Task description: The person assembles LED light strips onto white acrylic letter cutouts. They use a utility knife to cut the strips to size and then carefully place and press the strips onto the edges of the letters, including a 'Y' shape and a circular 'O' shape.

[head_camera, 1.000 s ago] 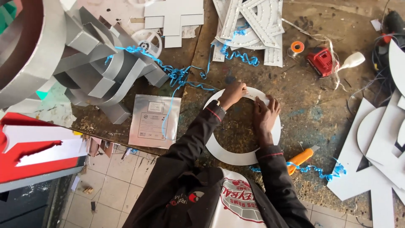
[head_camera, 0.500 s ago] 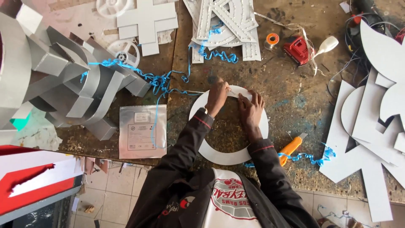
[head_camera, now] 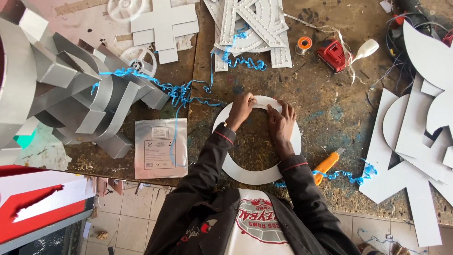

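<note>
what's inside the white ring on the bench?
Inside the white ring: bare, paint-stained workbench. The right hand lies across its top right, the left hand on its top edge; the ring beneath them is hidden.

We've got bare workbench (head_camera: 330, 123) right of the white ring (head_camera: 257, 175); orange utility knife (head_camera: 326, 166) blocks near-right, blue curly strips (head_camera: 181, 92) left.

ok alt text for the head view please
Seen from above, a person's left hand and right hand press on the top of a white ring lying on a worn workbench, with an orange knife and blue ribbon nearby.
</note>
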